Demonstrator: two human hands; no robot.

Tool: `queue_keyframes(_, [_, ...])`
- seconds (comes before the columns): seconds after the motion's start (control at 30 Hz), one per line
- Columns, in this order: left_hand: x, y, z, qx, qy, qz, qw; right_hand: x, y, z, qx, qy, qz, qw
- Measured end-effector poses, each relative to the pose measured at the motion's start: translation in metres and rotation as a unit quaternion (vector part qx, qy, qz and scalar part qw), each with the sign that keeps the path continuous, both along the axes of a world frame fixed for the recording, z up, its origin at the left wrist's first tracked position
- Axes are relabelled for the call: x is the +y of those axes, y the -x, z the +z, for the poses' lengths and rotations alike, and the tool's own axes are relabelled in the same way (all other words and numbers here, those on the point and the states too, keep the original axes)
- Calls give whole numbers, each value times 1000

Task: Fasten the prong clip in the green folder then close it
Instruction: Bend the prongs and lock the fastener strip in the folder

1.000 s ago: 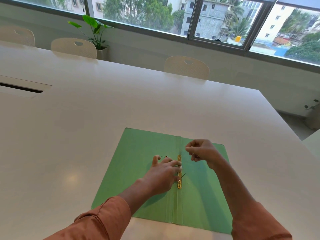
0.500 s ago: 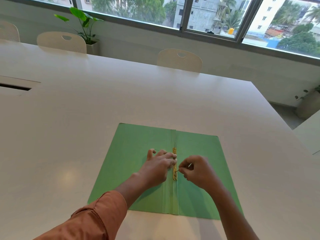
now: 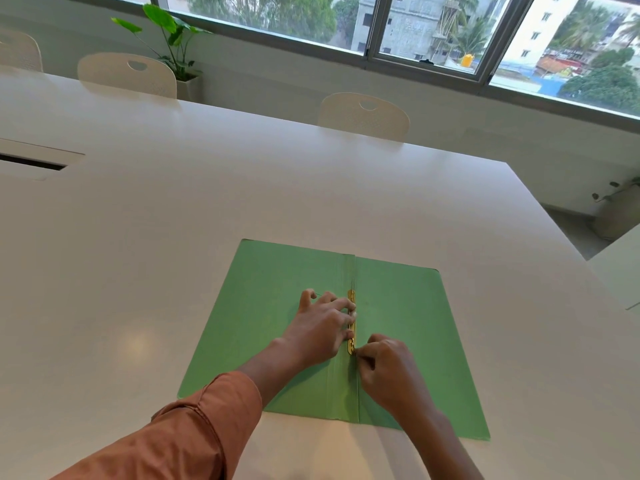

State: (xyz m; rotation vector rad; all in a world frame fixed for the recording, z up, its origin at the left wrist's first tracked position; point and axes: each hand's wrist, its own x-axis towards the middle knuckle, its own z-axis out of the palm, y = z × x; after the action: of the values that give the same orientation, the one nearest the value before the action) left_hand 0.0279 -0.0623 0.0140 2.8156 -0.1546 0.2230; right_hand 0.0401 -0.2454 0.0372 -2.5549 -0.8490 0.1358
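Note:
The green folder (image 3: 408, 306) lies open and flat on the white table, its spine running away from me. A gold prong clip (image 3: 351, 299) runs along the spine crease. My left hand (image 3: 320, 327) rests on the left leaf with its fingertips pressing on the middle of the clip. My right hand (image 3: 388, 368) sits just right of the crease, thumb and fingers pinched at the clip's near end. Whether the prong is bent flat is hidden by the fingers.
The white table (image 3: 173, 237) stretches far and left, with a cable slot (image 3: 31, 162) at the left edge. Cream chairs (image 3: 363, 116) stand along the far side, a potted plant (image 3: 173, 46) by the window. Another table corner (image 3: 623, 271) shows at the right.
My right hand came down from the clip's far end to its near end and pinched there. My left hand stayed pressed on the clip. The view shifted slightly.

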Motion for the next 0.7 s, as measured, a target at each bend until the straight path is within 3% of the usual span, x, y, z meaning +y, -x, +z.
queue_keyframes(0.23, [1, -3, 3, 8, -28, -13, 1000, 21, 1, 12, 35, 53, -52, 997])
queue_keyframes(0.43, [0, -3, 8, 12, -32, -12, 999, 43, 7, 33, 63, 35, -92, 993])
queue_keyframes(0.7, [2, -2, 8, 10, -27, -13, 1000, 34, 21, 11, 14, -12, -128, 992])
